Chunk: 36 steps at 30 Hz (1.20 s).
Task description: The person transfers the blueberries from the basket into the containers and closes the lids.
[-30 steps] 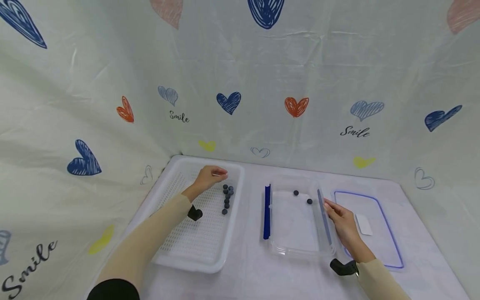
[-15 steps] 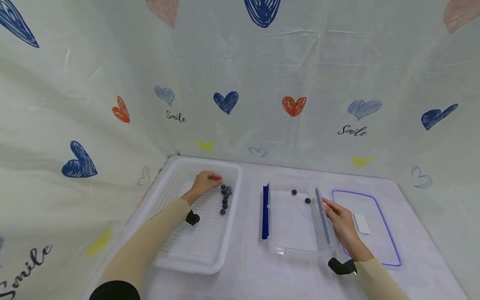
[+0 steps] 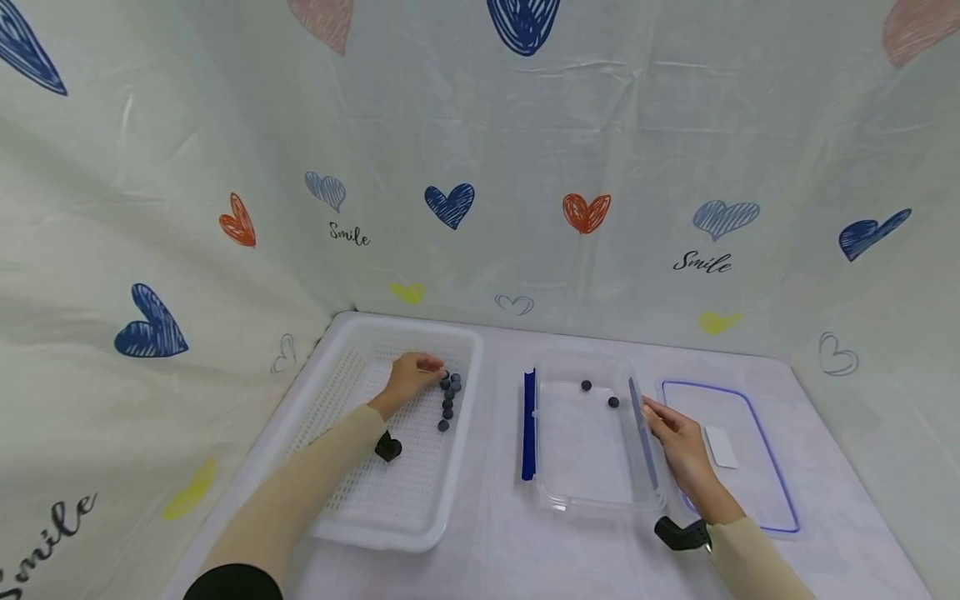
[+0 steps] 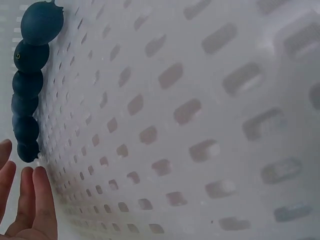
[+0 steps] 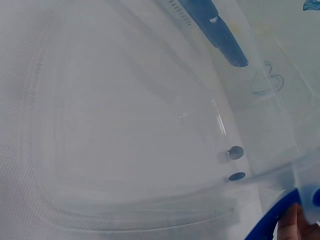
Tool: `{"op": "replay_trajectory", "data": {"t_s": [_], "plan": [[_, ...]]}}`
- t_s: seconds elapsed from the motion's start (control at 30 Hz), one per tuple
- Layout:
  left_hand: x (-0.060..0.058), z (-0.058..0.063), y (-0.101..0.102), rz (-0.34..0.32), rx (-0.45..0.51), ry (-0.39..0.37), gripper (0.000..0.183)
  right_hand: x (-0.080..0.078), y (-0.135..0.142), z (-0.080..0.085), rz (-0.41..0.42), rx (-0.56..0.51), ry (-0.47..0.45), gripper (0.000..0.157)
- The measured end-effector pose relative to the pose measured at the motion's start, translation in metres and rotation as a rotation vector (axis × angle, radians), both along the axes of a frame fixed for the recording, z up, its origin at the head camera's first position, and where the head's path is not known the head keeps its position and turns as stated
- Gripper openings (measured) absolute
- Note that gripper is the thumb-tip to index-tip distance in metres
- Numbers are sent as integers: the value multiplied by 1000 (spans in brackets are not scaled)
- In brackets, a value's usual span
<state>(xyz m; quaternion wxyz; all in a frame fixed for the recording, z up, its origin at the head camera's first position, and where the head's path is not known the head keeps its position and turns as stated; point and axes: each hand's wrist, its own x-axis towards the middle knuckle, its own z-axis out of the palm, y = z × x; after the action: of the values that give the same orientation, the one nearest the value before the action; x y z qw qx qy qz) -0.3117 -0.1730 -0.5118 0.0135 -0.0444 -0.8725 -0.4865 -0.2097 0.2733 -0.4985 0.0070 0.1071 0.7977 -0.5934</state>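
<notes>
Several dark blueberries (image 3: 447, 403) lie in a rough line in a white perforated basket (image 3: 375, 536). My left hand (image 3: 411, 375) reaches over the line's far end. In the left wrist view its fingertips are spread just short of the end blueberry (image 4: 28, 152), with nothing between them. A clear plastic box (image 3: 585, 454) stands without its lid to the right. Two blueberries, a far one (image 3: 587, 385) and a nearer one (image 3: 613, 402), lie inside. My right hand (image 3: 678, 442) grips the box's blue right-hand clip (image 5: 274, 216), thumb against it.
A clear lid with a blue seal (image 3: 774, 454) lies flat right of the box, partly behind my right hand. A white card-like piece (image 3: 722, 447) is on it. The box's other blue clip (image 3: 529, 425) hangs out on the left. A printed curtain (image 3: 525, 142) rises behind the table.
My left hand has lowered toward the far end of the blueberry line. The right hand keeps its grip on the box's clip. The head view has shifted slightly.
</notes>
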Motion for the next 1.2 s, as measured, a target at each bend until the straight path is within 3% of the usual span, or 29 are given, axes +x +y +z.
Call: {"op": "replay_trajectory", "data": {"t_s": [0.33, 0.73, 0.97, 1.2], "plan": [[-1, -4, 1, -10, -19, 23, 20, -1, 1, 0, -1, -9, 9, 57], [-3, -10, -8, -96, 5, 116, 17, -1, 0, 0, -6, 9, 7, 56], [-8, -9, -2, -37, -42, 22, 17, -1, 0, 0, -4, 13, 14, 56], [-10, -10, 0, -26, -69, 25, 16, -1, 0, 0, -2, 21, 11, 57]]}}
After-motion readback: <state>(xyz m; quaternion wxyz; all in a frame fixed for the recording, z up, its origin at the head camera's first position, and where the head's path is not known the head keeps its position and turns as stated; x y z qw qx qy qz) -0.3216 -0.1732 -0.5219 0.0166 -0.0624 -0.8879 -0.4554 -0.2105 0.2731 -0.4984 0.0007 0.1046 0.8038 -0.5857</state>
